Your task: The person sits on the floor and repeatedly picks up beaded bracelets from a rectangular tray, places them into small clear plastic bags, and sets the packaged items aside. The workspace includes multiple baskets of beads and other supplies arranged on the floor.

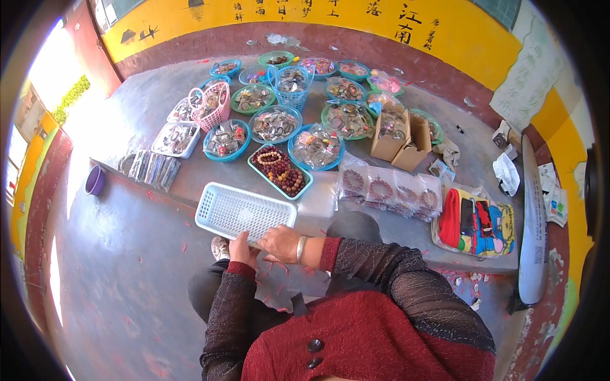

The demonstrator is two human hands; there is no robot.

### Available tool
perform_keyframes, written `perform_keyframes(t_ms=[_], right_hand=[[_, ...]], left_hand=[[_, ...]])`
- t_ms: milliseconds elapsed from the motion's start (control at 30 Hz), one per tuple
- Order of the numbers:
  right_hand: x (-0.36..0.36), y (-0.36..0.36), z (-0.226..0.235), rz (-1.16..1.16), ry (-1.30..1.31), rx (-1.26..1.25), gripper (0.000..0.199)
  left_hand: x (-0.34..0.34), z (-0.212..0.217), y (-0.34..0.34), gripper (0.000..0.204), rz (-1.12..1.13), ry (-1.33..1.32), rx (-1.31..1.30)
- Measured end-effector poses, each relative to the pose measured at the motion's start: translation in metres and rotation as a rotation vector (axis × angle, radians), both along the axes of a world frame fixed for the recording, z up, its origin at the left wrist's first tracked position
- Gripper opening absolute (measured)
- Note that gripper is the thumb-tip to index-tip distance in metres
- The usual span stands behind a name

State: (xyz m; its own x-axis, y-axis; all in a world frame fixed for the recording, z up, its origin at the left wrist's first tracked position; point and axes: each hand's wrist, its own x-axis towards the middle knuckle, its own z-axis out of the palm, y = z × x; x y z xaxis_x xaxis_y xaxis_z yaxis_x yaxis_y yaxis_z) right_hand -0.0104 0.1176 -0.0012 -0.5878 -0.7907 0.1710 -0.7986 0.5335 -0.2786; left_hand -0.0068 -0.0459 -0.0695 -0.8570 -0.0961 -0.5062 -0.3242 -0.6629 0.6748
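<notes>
My left hand and my right hand are close together at the near rim of a pale blue-white plastic basket. This basket is rectangular, with a perforated bottom and nothing in it. Both hands have curled fingers; whatever lies between them is too small or hidden to make out. A bracelet circles my right wrist. Just beyond the basket, a smaller tray holds dark red and amber bead strings. To its right lie clear bags with reddish bead bracelets.
Several round baskets of bagged trinkets cover the raised platform. Cardboard boxes and a colourful cloth bag are on the right. Flat packets lie at left, near a purple bowl below the platform edge.
</notes>
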Motion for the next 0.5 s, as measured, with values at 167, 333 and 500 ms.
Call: perform_keyframes(t_ms=[167, 333, 500], right_hand=[[-0.057, 0.027, -0.046, -0.449, -0.289, -0.529, 0.023], [-0.140, 0.068, -0.122, -1.320, -1.148, -0.736, 0.028], [-0.174, 0.056, -0.160, -1.634, -1.311, -0.933, 0.037]], left_hand=[[-0.010, -0.023, -0.026, 0.031, 0.127, -0.321, -0.018], [-0.034, -0.102, -0.047, 0.032, 0.244, -0.399, 0.049], [-0.069, -0.119, -0.055, 0.045, 0.302, -0.283, -0.026]])
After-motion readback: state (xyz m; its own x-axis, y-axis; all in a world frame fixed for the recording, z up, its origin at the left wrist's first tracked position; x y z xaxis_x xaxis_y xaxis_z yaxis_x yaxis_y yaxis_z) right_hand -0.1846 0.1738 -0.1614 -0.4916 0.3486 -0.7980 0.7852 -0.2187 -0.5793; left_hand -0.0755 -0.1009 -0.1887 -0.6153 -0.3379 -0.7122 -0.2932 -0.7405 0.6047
